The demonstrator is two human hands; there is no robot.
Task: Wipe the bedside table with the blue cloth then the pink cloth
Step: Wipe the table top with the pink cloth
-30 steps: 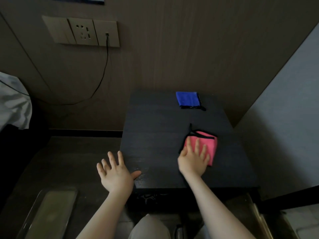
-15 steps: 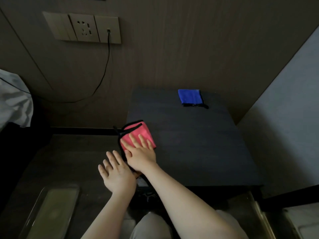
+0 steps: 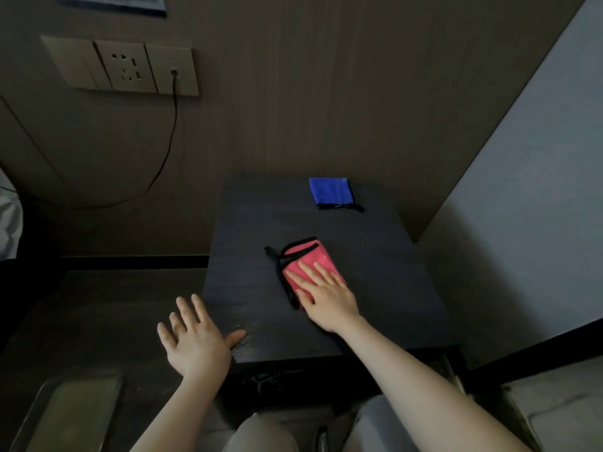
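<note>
The bedside table (image 3: pixel 375 256) is dark with a flat top. A pink cloth (image 3: pixel 305 259) with black trim lies near the middle of it, and my right hand (image 3: pixel 326 293) presses flat on its near half with fingers spread. The blue cloth (image 3: pixel 331 192) lies folded at the table's far edge, apart from both hands. My left hand (image 3: pixel 195 340) hovers open at the table's front left corner, its thumb over the edge, holding nothing.
A brown wall with a socket panel (image 3: pixel 124 68) and a hanging black cable (image 3: pixel 168 141) stands behind. A grey wall (image 3: pixel 522 207) borders the table's right side. A lower dark ledge (image 3: pixel 107 305) lies to the left, with a glossy tray-like object (image 3: pixel 71 412) at bottom left.
My right hand slid the pink cloth from the table's right side to its left front edge, then back toward the middle. My left hand stayed near the front left corner.
</note>
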